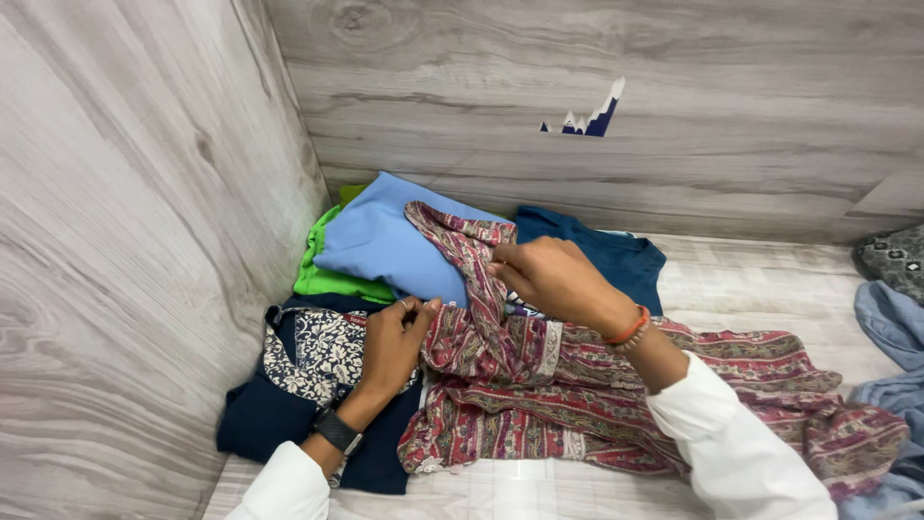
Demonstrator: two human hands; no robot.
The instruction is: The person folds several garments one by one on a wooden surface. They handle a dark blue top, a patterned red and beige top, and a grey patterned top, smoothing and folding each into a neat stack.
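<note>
A long maroon paisley-patterned garment [616,395] lies crumpled across the checked bed surface [751,279]. My right hand [549,279] pinches its upper end, which drapes over a folded light-blue garment [385,241]. My left hand [393,345], with a black watch on the wrist, grips the paisley cloth's left edge. That hand rests over a navy garment with a white floral panel [313,361]. Both arms wear white sleeves, and an orange band circles the right wrist.
A folded green garment [322,274] lies under the light-blue one, and a dark teal garment [602,252] lies behind my right hand. Wood-grain walls [125,241] close the left and back. Pale blue cloth [895,337] and a dark patterned item [895,255] sit at the right edge.
</note>
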